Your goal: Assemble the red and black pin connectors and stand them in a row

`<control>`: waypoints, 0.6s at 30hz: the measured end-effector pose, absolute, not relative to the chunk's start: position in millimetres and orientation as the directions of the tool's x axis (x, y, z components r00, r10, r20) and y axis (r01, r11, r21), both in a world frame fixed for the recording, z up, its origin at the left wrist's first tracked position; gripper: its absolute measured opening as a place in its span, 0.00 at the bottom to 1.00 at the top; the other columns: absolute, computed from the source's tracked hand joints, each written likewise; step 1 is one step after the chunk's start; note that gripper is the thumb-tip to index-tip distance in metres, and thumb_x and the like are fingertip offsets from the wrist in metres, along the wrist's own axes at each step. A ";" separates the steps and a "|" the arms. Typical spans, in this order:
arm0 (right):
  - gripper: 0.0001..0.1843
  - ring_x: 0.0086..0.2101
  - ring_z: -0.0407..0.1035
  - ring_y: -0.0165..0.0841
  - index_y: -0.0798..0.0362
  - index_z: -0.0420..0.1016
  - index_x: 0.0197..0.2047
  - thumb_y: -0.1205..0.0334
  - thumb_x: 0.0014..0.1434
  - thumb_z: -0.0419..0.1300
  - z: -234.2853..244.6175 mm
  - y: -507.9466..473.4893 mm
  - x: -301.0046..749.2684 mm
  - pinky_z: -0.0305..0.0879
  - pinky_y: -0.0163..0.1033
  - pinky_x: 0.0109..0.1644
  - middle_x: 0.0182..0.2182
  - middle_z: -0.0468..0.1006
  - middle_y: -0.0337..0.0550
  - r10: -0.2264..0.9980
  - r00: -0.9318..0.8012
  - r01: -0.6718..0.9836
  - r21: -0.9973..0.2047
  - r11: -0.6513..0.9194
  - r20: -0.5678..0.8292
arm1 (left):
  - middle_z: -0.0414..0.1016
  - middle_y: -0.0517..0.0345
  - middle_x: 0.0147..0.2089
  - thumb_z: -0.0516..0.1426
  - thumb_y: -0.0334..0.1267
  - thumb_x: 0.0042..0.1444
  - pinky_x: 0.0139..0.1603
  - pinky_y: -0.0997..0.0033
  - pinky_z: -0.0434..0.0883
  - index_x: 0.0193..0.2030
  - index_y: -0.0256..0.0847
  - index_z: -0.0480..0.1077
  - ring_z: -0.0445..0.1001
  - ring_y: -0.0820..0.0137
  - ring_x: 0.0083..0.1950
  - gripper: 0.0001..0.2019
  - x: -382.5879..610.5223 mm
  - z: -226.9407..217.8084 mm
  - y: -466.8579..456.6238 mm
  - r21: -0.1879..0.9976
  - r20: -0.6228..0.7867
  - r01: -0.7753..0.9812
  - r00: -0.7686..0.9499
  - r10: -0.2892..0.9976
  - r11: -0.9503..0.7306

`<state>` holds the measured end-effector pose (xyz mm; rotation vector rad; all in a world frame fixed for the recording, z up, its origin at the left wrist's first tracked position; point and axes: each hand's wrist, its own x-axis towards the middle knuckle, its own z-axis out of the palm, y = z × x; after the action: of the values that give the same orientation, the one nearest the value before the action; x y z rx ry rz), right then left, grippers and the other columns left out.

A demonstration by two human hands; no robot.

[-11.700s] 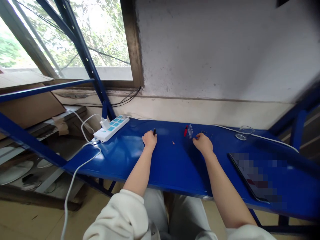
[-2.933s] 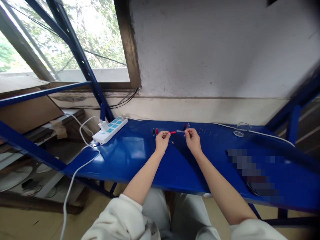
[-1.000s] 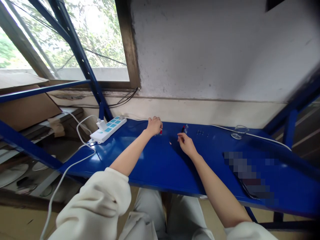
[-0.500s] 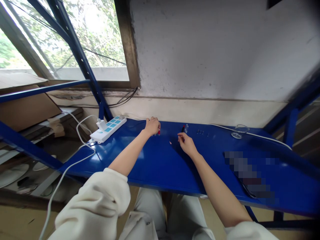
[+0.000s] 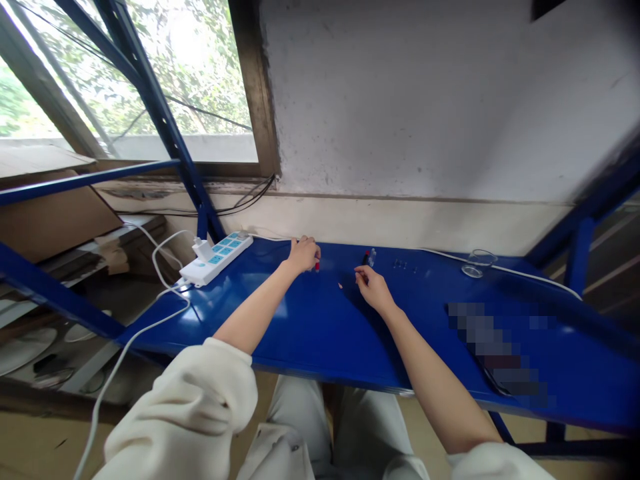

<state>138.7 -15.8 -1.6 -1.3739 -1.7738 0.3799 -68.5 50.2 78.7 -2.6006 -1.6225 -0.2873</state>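
At the shelf's far left, about ten o'clock from the person's seat, a white power strip (image 5: pixel 216 259) is lying slantwise on the blue shelf (image 5: pixel 300 333). A plug is sitting in it, and a white cable (image 5: pixel 150 320) is trailing off the front edge toward seven o'clock.

Item, left hand (image 5: pixel 303 254): reaching to eleven o'clock, near the back wall, fingers curled together beside a small red piece (image 5: pixel 317 267). That piece is standing on the shelf at the hand's three o'clock side, touching the fingertips. Whether they are pinching it or only brushing it cannot be told.

Item, orange speck (image 5: pixel 340 286): lying loose between the two hands.

Item, right hand (image 5: pixel 371 288): resting on the shelf at twelve o'clock, fingers loosely spread, gripping nothing visible.

Item, clear vial (image 5: pixel 372 254): standing just beside a red-and-black piece (image 5: pixel 365 257), at the right hand's twelve o'clock and apart from it. Its contents are too small to read.

Item, small dark bits (image 5: pixel 403 265): sitting in a row at the right hand's one o'clock.

Item, glass dish (image 5: pixel 475 267): sitting at two o'clock, a white wire (image 5: pixel 530 280) passing by it; nothing is showing inside.

Item, dark tablet (image 5: pixel 495 347): lying flat at three o'clock.

Judgement: the left hand appears to be setting the red piece at the back of the shelf. Letting go would call for lifting the fingers straight off, so the piece is not tipped.
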 end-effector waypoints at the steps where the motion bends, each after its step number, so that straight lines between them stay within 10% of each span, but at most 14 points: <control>1: 0.14 0.27 0.68 0.32 0.53 0.67 0.42 0.58 0.57 0.46 -1.8 -15.7 138.8 0.63 0.37 0.33 0.27 0.73 0.42 0.902 -0.048 0.649 -0.674 0.354 0.428 | 0.68 0.52 0.43 0.57 0.34 0.48 0.49 0.56 0.53 0.31 0.42 0.73 0.60 0.60 0.50 0.05 -68.2 78.5 50.4 0.046 0.186 0.896 0.427 0.885 -0.442; 10: 0.15 0.28 0.68 0.32 0.53 0.68 0.43 0.59 0.57 0.46 1.4 -17.2 140.1 0.63 0.36 0.33 0.28 0.74 0.44 0.905 -0.050 0.705 -0.627 0.331 0.422 | 0.68 0.52 0.47 0.57 0.38 0.49 0.51 0.56 0.53 0.42 0.44 0.71 0.60 0.59 0.52 0.11 -67.4 78.9 48.9 0.053 0.171 0.893 0.432 0.885 -0.447; 18: 0.18 0.44 0.64 0.43 0.58 0.69 0.47 0.64 0.56 0.48 3.7 -17.8 149.2 0.60 0.44 0.44 0.44 0.71 0.56 0.919 0.147 0.924 -0.382 0.004 0.365 | 0.62 0.52 0.56 0.49 0.38 0.56 0.52 0.62 0.56 0.58 0.45 0.56 0.59 0.63 0.56 0.21 -16.9 66.6 20.4 0.113 0.316 0.683 0.664 0.678 -0.721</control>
<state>149.2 -17.8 3.7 -1.8975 -1.7557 -0.0120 -16.9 20.4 66.6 -2.8512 -1.1669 -0.5311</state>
